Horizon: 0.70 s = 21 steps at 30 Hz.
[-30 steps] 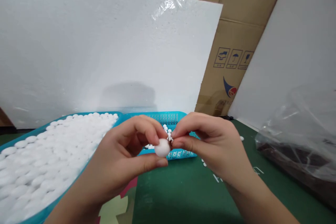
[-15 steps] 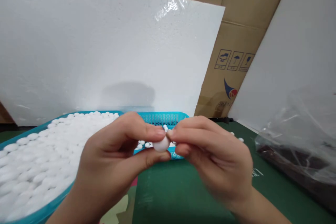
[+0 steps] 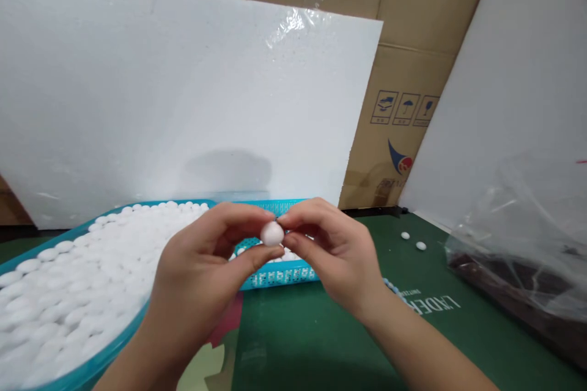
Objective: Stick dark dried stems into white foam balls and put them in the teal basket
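White bead (image 3: 272,233), pinched between the fingertips of the left hand (image 3: 202,263) and right hand (image 3: 332,253), now sits higher above the blue tray (image 3: 275,275) than a moment ago, both grips pressed together on it.

tray (image 3: 98,361): cut off left, bottom | bag (image 3: 527,244): contents blurred, cut off right

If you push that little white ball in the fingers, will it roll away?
Probably. The ball looks round and smooth, so it should roll on the flat green mat. It seems light: left hand and right hand pinch it with just fingertips.
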{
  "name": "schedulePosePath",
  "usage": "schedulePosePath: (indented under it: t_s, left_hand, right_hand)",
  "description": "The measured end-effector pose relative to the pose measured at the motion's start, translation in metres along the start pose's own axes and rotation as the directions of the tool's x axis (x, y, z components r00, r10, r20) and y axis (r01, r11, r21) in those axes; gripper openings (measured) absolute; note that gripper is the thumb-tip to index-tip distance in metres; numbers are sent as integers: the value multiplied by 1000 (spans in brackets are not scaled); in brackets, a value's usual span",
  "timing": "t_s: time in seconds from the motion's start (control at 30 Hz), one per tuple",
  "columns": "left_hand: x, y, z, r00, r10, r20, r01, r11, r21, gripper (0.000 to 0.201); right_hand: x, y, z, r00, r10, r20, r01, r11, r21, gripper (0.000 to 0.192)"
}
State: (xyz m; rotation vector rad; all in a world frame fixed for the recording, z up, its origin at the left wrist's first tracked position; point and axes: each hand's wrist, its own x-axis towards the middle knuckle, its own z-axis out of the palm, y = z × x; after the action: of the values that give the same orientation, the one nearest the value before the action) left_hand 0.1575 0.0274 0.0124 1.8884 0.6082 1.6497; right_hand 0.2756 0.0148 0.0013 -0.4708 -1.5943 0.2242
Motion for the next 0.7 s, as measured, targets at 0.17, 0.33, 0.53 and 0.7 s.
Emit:
schedulePosePath:
  t_s: [0.17,0.33,0.53,0.7]
  left_hand:
    - [6,-9,-6,988,-132,77,125,988,88,19]
    - [4,-6,-10,997,71,33,-79,900,428,21]
    - [7,-5,-12,970,132,203,-210,873,440,39]
    - [22,-10,-57,957,-276,93,130,692,710,44]
  right_hand:
    - [3,11,0,984,165,71,-166,986,9,7]
    - [2,8,2,981,112,160,-120,992,45,9]
    - [1,9,4,965,250,73,-256,963,84,4]
    - [4,22,0,857,474,202,-505,849,153,9]
